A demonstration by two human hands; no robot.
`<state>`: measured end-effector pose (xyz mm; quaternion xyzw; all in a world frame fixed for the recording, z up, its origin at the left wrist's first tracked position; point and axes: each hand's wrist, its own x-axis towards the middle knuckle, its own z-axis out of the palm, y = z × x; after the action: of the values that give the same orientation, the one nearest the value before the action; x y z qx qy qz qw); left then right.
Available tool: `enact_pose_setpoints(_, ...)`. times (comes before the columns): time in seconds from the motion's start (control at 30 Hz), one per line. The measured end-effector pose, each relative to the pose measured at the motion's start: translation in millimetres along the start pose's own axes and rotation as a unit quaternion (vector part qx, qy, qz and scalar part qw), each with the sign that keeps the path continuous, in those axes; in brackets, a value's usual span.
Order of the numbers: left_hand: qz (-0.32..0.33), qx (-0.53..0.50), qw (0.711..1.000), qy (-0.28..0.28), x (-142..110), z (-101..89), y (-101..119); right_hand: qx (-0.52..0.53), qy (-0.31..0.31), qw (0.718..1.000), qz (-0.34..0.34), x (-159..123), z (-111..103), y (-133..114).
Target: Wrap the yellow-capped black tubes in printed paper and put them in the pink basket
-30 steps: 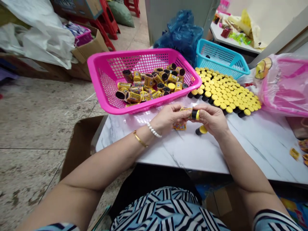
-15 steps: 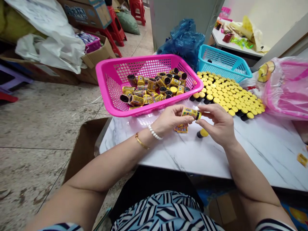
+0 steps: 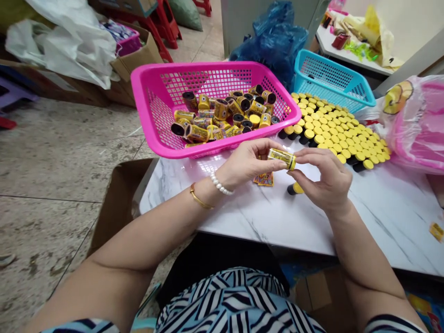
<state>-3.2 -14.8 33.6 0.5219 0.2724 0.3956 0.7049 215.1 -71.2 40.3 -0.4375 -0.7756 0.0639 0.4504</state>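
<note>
Tube (image 3: 282, 159) between left hand (image 3: 248, 162), right hand (image 3: 326, 178); pink basket rim (image 3: 222, 142) beyond

Pink plastic basket (image 3: 208, 64) blocking straight ahead, yellow-capped tubes (image 3: 333, 134) packed rightward (tight rows), marble tabletop (image 3: 391, 222) passable nearer the edge

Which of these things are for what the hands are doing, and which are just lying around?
Part of the job:
left hand
right hand
wrapped tube
pink basket
yellow-capped tubes
small printed labels

Seem just lying about:
blue basket
blue bag
red stool
white bags
</note>
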Motion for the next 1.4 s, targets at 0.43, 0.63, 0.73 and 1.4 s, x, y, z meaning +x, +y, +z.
enact_pose_setpoints(0.43,-0.015,-0.009,0.999,-0.031,7.2,-5.9,-7.9,0.319,-0.012,0.913,0.254,7.9,12.0,12.9)
enact_pose_setpoints(0.63,-0.068,-0.004,0.997,-0.044,10.4,-8.4,-12.2,0.349,-0.075,0.91,0.212,6.2,11.1,24.7)
enact_pose_setpoints(0.73,-0.093,-0.039,0.993,-0.065,8.3,-5.3,-10.6,0.35,-0.024,0.914,0.203,3.2,15.8,21.5)
enact_pose_setpoints(1.4,-0.15,-0.158,0.975,-0.041,5.0,4.6,-4.5,0.191,0.097,0.974,0.076,2.0,40.4,8.0)
